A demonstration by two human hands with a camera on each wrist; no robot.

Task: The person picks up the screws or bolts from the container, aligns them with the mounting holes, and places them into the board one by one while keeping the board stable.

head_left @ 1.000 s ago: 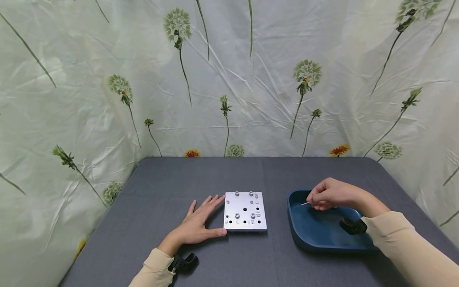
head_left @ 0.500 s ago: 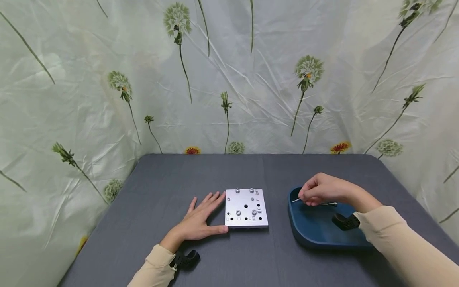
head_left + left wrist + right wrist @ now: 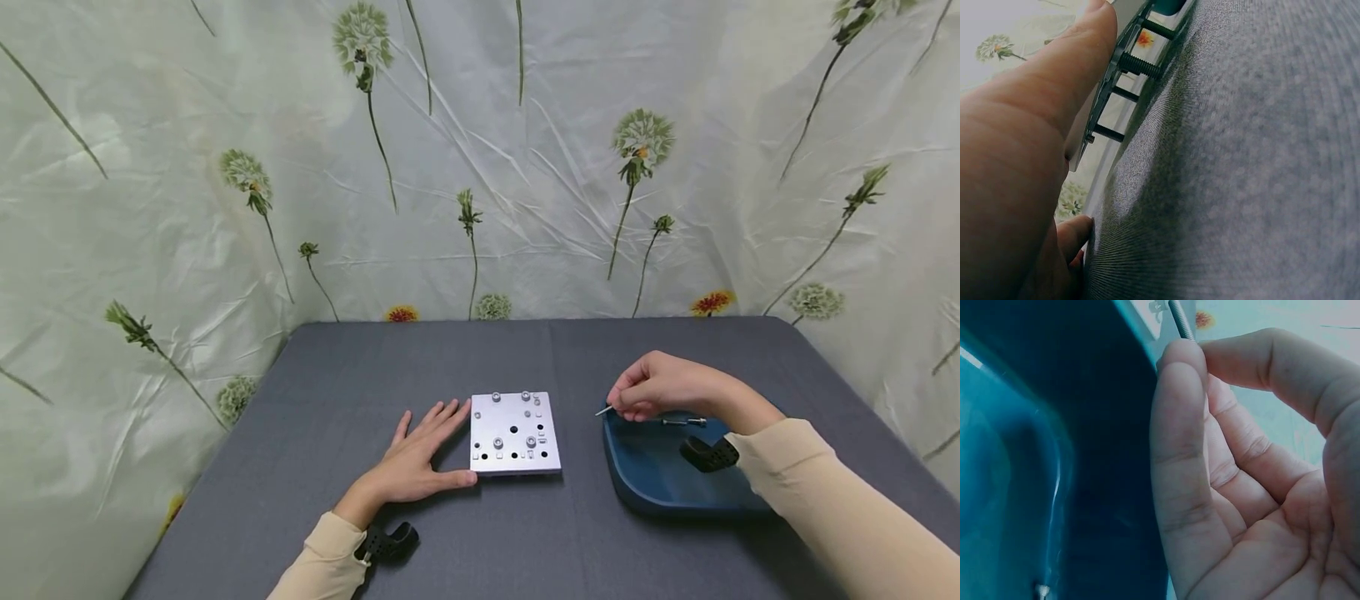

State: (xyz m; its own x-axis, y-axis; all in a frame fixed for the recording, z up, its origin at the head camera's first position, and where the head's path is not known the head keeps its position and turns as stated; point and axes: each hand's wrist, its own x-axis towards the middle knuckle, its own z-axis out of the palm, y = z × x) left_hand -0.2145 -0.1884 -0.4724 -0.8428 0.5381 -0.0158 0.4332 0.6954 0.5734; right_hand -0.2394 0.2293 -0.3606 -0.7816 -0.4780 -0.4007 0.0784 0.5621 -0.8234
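A square silver metal plate (image 3: 516, 433) with holes and several socket-head screws lies mid-table. My left hand (image 3: 405, 467) rests at its left side, fingers spread; the thumb reaches the front corner and a fingertip the left edge. In the left wrist view, threaded shanks (image 3: 1141, 65) stick out below the plate, beside the thumb (image 3: 1054, 75). My right hand (image 3: 660, 392) pinches a thin screw (image 3: 1180, 319) between thumb and fingertips, over the far left rim of the blue tray (image 3: 637, 492). Only the screw's threaded end shows; the rest is hidden by the fingers.
Another metal screw (image 3: 684, 422) lies in the tray, partly behind the right hand. Grey cloth (image 3: 420, 358) covers the table. A flower-patterned curtain (image 3: 555, 167) hangs behind the table and along its sides.
My right hand has moved left with the screw, from inside the tray to its rim, uncovering the screw lying in the tray. The left hand stays at the plate.
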